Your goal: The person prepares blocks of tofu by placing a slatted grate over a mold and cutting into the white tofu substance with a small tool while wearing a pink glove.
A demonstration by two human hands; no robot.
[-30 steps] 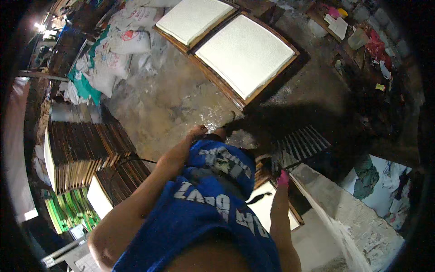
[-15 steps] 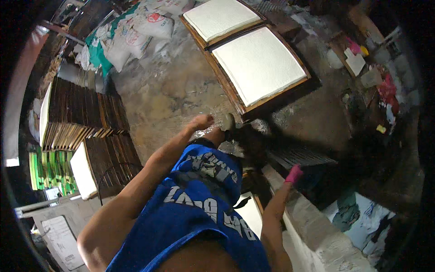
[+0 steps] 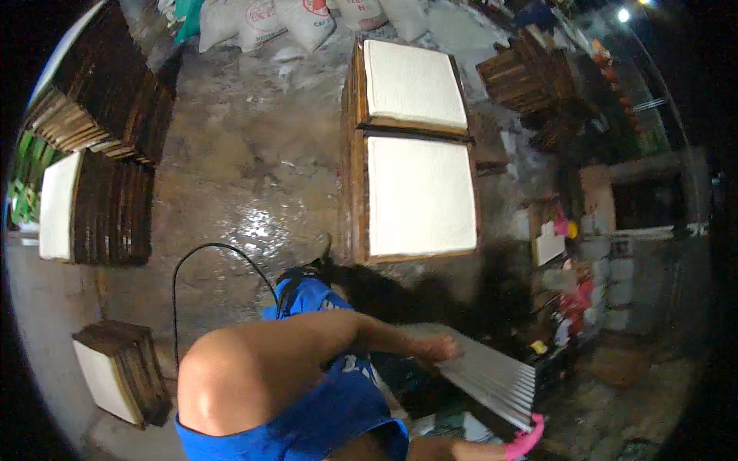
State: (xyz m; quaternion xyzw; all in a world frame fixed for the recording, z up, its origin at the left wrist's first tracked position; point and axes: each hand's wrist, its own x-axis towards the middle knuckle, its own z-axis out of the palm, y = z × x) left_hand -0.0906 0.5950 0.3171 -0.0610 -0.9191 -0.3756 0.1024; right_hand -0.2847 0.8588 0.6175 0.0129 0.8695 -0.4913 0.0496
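A grey corrugated sheet (image 3: pixel 492 373) slants across the lower right, in front of my body. My bare left hand (image 3: pixel 440 348), its arm crossing my blue shirt, is closed at the sheet's near left edge. At the lower corner, my right hand (image 3: pixel 526 439) in a pink glove has its fingers curled round the sheet's ribbed end. What lies beneath the sheet is mostly dark and hidden.
Two stacks of wooden frames topped with white slabs (image 3: pixel 421 196) stand ahead. More upright frames (image 3: pixel 115 207) line the left side, with a smaller group (image 3: pixel 134 365) below. Filled sacks (image 3: pixel 304 23) lie at the back. A black hose (image 3: pixel 175 292) arches beside me; the floor (image 3: pixel 231 177) is wet.
My view has swung right. My left hand has moved from in front of my body across to the corrugated sheet. The gloved right hand is now at the sheet's lower corner.
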